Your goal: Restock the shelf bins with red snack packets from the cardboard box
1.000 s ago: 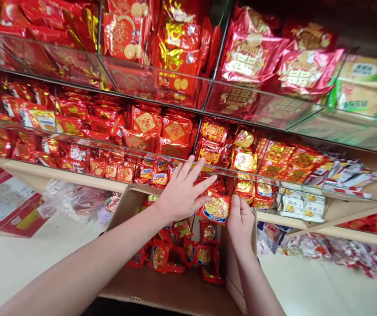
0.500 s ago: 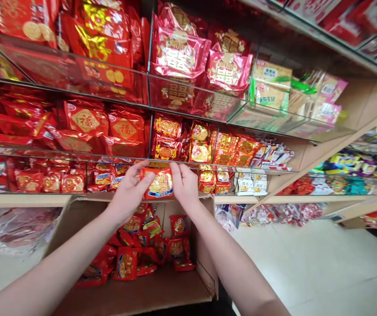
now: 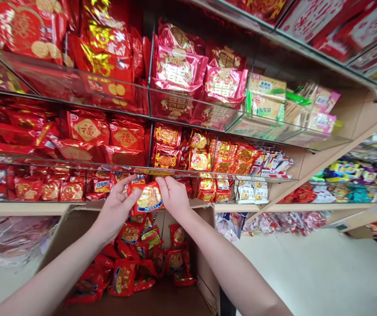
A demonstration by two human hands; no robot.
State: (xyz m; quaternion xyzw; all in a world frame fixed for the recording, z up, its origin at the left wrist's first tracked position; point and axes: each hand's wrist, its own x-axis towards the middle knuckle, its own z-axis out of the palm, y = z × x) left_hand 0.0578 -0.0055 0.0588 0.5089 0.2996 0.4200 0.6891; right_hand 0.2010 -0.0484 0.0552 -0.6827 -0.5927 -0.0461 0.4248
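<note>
A small red snack packet with a gold picture and a blue band is held between both hands in front of the lowest shelf. My left hand pinches its left end, thumb on the front. At the upper right corner, my right hand grips the same packet with fingers closed. Below them, an open cardboard box holds several loose red packets of a similar look. Packets in the lowest shelf bin directly behind my hands are partly hidden by them.
Clear shelf fronts run across above my hands. Behind them lie pink packets, red bags and green-and-cream packs. White packets sit at the lowest shelf's right. Plastic-wrapped goods lie at lower left.
Both hands and the packet have shifted slightly left and lower in the view, and the packet tilts a little more. The camera view has tipped, so the shelves appear lower.
</note>
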